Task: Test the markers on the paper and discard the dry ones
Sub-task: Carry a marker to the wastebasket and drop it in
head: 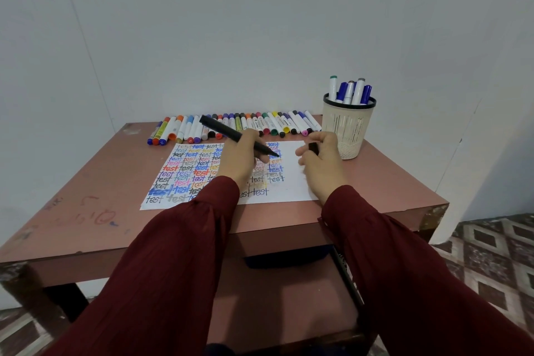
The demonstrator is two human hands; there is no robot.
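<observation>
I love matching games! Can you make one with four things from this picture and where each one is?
Things:
1 black marker
2 black cap
3 paper
4 cup

Places:
a in the right hand
b flat on the table
c in the left hand
d holding upright markers

Pairs: 1-c, 2-a, 3-b, 4-d

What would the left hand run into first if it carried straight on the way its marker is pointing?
Probably the right hand, which pinches the black cap just beyond the tip of the black marker. Only blank paper lies between them. Depth is unclear, so the left hand might pass beneath.
</observation>
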